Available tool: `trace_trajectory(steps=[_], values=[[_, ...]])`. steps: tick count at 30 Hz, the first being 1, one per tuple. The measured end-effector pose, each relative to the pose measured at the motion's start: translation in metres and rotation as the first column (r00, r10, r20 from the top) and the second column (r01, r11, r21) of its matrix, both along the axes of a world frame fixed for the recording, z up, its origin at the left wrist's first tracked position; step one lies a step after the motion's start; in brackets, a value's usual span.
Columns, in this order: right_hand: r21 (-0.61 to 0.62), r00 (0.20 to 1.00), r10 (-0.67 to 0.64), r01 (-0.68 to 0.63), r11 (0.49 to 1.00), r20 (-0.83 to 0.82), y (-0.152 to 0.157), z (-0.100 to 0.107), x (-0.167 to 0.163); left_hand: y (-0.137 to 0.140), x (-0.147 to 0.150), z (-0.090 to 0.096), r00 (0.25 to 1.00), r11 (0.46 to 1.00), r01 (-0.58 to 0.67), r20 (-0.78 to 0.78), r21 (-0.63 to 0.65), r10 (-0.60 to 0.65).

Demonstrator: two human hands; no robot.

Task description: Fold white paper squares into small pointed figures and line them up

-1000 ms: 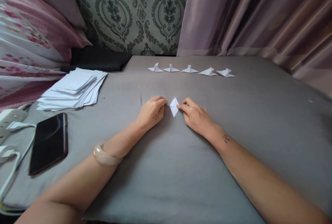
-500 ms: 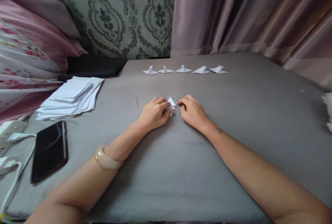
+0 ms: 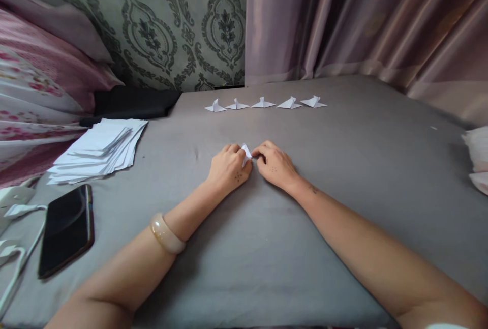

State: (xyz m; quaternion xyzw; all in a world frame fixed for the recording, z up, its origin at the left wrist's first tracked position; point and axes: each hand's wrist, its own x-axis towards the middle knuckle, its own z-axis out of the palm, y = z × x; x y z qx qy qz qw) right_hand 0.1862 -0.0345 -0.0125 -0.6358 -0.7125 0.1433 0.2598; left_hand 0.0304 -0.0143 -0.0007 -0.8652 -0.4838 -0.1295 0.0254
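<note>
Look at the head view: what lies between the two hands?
A small folded white paper lies between the left hand and the right hand. Fingertips of both pinch it on the grey sheet; most of it is hidden.

No readable text, labels, brands or numbers anywhere in view.
</note>
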Motion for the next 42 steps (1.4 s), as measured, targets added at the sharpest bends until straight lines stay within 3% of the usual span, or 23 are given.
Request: trace_trajectory(steps=[8, 11, 13, 17, 20, 27, 30, 32, 34, 37, 40, 42], values=[[0.011, 0.988, 0.131, -0.131, 0.991, -0.086, -0.002, -0.001, 0.0, -0.003, -0.014, -0.003, 0.995, 0.995, 0.083, 0.047, 0.062, -0.086], [0.058, 0.989, 0.109, -0.104, 0.993, -0.1, -0.001, -0.001, 0.001, -0.002, -0.018, -0.004, 0.989, 0.987, 0.132, 0.053, 0.089, -0.137], [0.102, 0.993, 0.102, -0.096, 0.99, -0.057, 0.0, 0.001, 0.003, -0.001, -0.02, -0.005, 0.986, 0.985, 0.149, 0.056, 0.089, -0.155], [0.128, 0.965, 0.208, -0.229, 0.965, 0.159, 0.0, 0.006, 0.003, 0.0, -0.021, -0.004, 0.979, 0.975, 0.199, 0.033, 0.096, -0.203], [0.125, 0.935, 0.187, -0.233, 0.964, 0.303, -0.002, 0.009, 0.002, 0.0, -0.021, -0.003, 0.973, 0.969, 0.225, 0.018, 0.101, -0.228], [0.14, 0.917, 0.163, -0.227, 0.964, 0.365, -0.002, 0.009, 0.001, -0.001, -0.022, -0.003, 0.965, 0.961, 0.262, -0.005, 0.091, -0.263], [0.155, 0.929, 0.203, -0.26, 0.953, 0.309, -0.001, 0.007, 0.002, 0.002, -0.024, -0.002, 0.97, 0.972, 0.226, 0.077, 0.06, -0.23], [0.161, 0.944, 0.224, -0.267, 0.95, 0.243, 0.0, 0.006, 0.003, 0.005, -0.026, 0.0, 0.961, 0.985, 0.169, 0.226, -0.013, -0.162], [0.168, 0.958, 0.254, -0.275, 0.947, 0.135, 0.002, 0.004, 0.003, 0.008, -0.028, 0.003, 0.902, 0.974, 0.131, 0.429, -0.184, -0.04], [0.155, 0.936, 0.295, -0.268, 0.951, -0.193, 0.008, 0.005, 0.004, 0.01, -0.03, 0.008, 0.682, 0.855, 0.176, 0.687, -0.489, 0.253], [0.02, 0.784, 0.175, -0.203, 0.979, -0.595, 0.012, 0.008, 0.003, 0.009, -0.028, 0.013, 0.422, 0.704, 0.312, 0.757, -0.638, 0.499], [-0.095, 0.655, 0.053, -0.188, 0.978, -0.754, 0.013, 0.012, 0.002, 0.007, -0.026, 0.015, 0.324, 0.63, 0.415, 0.754, -0.656, 0.572]])
